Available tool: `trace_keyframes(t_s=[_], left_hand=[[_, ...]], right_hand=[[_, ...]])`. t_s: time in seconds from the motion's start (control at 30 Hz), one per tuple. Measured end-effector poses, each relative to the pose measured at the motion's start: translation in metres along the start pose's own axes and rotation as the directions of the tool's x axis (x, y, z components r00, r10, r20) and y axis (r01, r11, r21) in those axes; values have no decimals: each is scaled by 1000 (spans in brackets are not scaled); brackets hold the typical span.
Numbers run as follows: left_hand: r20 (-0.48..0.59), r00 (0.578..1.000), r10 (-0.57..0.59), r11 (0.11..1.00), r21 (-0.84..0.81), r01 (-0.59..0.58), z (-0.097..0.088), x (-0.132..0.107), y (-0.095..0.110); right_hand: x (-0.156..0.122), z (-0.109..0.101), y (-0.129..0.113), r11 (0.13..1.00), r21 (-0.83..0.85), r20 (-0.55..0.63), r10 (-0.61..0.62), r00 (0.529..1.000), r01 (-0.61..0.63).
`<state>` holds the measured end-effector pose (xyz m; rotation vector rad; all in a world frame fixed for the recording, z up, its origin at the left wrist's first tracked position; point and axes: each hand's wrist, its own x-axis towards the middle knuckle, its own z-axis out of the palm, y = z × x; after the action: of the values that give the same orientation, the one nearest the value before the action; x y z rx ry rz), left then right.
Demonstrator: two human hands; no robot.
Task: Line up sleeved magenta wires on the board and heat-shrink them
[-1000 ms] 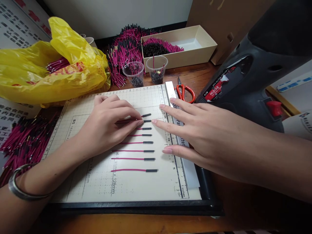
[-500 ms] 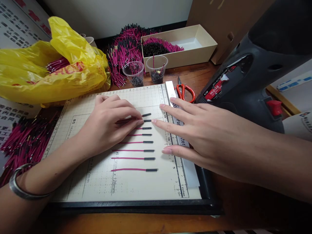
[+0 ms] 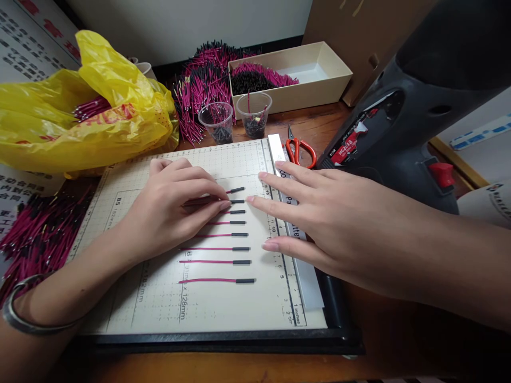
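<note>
Several short magenta wires with black sleeves (image 3: 215,248) lie in a row, roughly parallel, on a white paper trimmer board (image 3: 159,314) with printed grid lines. Over the far wires rests my left hand (image 3: 181,199), thumb and index finger pinched on one wire, whose black sleeve (image 3: 238,201) sticks out to the right. The topmost wire (image 3: 236,190) lies just beyond those fingertips. My right hand (image 3: 319,213) is spread out, palm down, across the board's ruler edge; its middle fingers point at the sleeve end, and one fingertip is at or very near it.
Behind the board stand two clear plastic cups (image 3: 254,114) holding small black pieces, and a cardboard tray (image 3: 315,93) of wires. Orange-handled pliers (image 3: 305,154) lie beside a dark heat gun (image 3: 383,127). A yellow plastic bag (image 3: 131,130) and a wire pile (image 3: 40,234) are on the left.
The whole view has shifted slightly. Both hands keep nearly the same pose, with the left fingers still pinching the wire; the wire row looks otherwise unchanged.
</note>
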<state>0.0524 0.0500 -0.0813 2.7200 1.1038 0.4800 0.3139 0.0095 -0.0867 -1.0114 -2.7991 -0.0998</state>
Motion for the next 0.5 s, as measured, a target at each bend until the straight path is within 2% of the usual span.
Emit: trace_keyframes(t_s=[0.5], left_hand=[[9,999,-37,999,12,37,0,1,2]], right_hand=[[-2,-1,0,1000,24,44,-8,999,7]])
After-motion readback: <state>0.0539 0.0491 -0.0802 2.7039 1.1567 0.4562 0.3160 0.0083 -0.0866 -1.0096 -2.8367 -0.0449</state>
